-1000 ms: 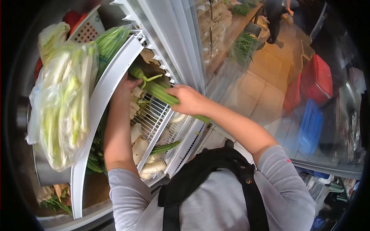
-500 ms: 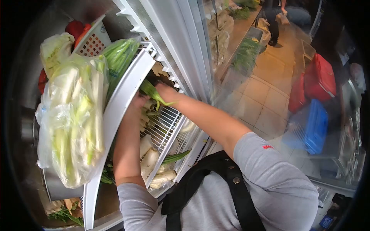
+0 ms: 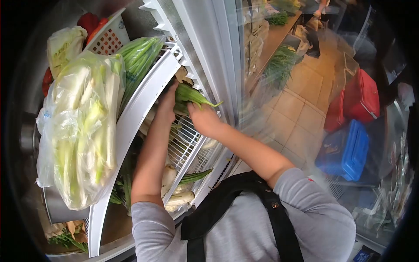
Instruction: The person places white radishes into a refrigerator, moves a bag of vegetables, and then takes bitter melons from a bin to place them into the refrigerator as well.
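Inside a refrigerated cabinet, a ridged green gourd point(image 3: 190, 93) with a thin curled stem is held above the lower wire shelf point(image 3: 188, 139). My right hand point(image 3: 204, 117) closes on its near side, thumb toward the stem end. My left hand point(image 3: 168, 105) is against its left side, partly hidden under the white edge of the upper shelf point(image 3: 147, 87); its fingers are only partly seen. White radishes point(image 3: 180, 198) and a long green pod point(image 3: 195, 176) lie on the lower shelf, below my forearms.
The upper shelf bears a bag of leeks point(image 3: 83, 131), bagged green vegetables point(image 3: 139, 56) and a white basket point(image 3: 109, 38). At right is a glass door point(image 3: 231, 56); beyond it are red boxes point(image 3: 360, 98), a blue box point(image 3: 349, 148) and another person point(image 3: 312, 32).
The gourd has come out farther from under the upper shelf, toward the right. My right hand has drawn back toward me, and my left hand has shifted right and up.
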Available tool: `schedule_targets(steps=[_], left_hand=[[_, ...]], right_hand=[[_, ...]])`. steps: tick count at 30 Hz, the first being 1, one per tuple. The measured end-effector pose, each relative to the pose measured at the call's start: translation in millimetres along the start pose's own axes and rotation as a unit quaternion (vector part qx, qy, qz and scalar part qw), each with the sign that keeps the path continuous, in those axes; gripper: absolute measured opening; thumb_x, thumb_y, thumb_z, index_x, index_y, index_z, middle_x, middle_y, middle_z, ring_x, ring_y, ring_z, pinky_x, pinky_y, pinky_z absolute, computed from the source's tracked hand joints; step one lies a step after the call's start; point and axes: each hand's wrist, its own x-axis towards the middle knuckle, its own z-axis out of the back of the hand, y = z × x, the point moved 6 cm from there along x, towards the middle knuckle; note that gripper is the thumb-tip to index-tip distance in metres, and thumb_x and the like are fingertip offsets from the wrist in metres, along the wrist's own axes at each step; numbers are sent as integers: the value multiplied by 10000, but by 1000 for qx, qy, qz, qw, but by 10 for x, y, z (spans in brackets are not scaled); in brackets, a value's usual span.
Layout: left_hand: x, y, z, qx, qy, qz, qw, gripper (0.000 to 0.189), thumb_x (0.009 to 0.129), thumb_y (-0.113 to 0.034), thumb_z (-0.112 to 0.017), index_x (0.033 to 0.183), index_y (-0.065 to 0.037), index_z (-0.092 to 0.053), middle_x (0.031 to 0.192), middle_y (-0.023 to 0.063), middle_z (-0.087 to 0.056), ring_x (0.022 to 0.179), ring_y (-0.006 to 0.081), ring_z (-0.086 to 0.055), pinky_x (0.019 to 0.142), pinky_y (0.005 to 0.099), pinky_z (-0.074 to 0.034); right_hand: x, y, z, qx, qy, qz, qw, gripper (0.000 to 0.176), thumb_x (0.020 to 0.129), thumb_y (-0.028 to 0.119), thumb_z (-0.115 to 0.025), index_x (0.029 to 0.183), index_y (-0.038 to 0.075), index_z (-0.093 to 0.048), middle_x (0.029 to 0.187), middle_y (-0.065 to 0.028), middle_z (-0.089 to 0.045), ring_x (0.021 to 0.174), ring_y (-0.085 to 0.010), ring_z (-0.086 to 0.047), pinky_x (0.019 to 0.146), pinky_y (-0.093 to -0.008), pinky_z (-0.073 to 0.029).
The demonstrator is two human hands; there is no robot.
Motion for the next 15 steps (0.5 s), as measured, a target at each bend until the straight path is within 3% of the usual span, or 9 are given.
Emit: schedule_targets(steps=[3,6,7,10,11,14,15], left_hand=[[-105,24,-27,35,-83,-121,989,796,782,-361,-680,1392,-36,-283,1424,191,-290,1326,324,-230,1073,436,-196],[-437,-63,-25,165,-188,-255,934,747,808,-286,-659,1376,18,-280,1421,262,-251,1330,387,-196,1086,450,-160],[-618,-157,-37,209,-172,-297,916,689,825,-225,-624,1359,52,-287,1422,282,-225,1328,419,-183,1095,444,-136],[-715,-78,-13,283,-150,-312,894,683,807,-187,-618,1355,58,-291,1405,292,-252,1329,425,-177,1097,451,-131],[-777,-58,-38,336,-147,-337,867,679,796,-160,-606,1357,57,-290,1390,301,-276,1321,427,-201,1098,448,-147],[-1010,138,-131,404,-99,-345,842,663,792,-145,-600,1361,24,-304,1411,245,-297,1312,376,-280,1085,396,-219],[-1028,310,-188,400,-40,-320,858,657,804,-154,-584,1360,42,-293,1397,281,-289,1308,412,-263,1091,414,-209]], right_hand=[[-252,170,197,-86,-112,126,982,363,733,61,-558,1091,-1,-569,933,-158,-590,855,-323,-586,759,-395,-481],[-432,405,656,19,-100,164,981,293,746,73,-512,1023,6,-579,881,-108,-574,830,-287,-569,679,-342,-472],[-468,479,898,-14,-167,178,970,327,751,90,-518,1066,11,-557,915,-114,-561,840,-274,-555,718,-335,-447],[-294,238,951,-121,-213,73,967,375,760,92,-520,1125,9,-524,937,-121,-550,881,-276,-537,784,-354,-417],[-263,169,802,-137,-184,75,970,434,766,81,-512,1191,-2,-483,968,-126,-547,922,-276,-527,827,-368,-396],[-200,135,566,-163,-123,13,979,446,755,34,-511,1199,-3,-501,977,-152,-536,895,-303,-542,799,-413,-425],[-196,136,560,-116,-116,9,986,450,757,31,-511,1204,-14,-497,957,-159,-539,876,-309,-545,786,-413,-431]])
